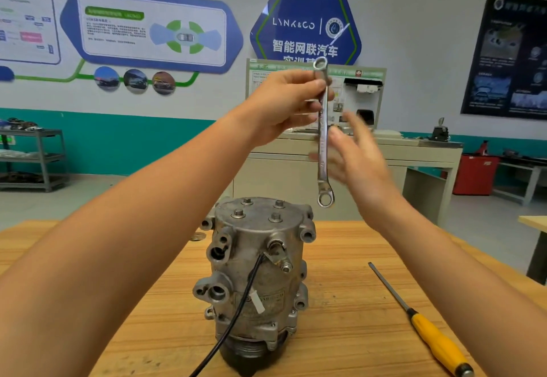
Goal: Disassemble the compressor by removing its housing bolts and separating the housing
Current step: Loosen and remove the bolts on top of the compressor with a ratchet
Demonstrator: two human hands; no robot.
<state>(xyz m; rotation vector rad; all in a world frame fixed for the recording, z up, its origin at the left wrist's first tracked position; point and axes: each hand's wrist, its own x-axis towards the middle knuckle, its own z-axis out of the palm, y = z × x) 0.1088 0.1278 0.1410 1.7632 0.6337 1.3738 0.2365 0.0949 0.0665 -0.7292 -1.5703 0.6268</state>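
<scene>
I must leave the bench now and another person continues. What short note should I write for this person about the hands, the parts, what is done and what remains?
Left hand: grips the ring wrench near its upper end; the wrench hangs upright above the compressor.
Right hand: open, blurred, beside the wrench shaft; contact unclear.
The compressor stands on end on the wooden table; a yellow-handled screwdriver lies to its right.
Done: nothing visible; four bolts sit in the top face.
Left: loosen all bolts, then separate the housing.
</scene>
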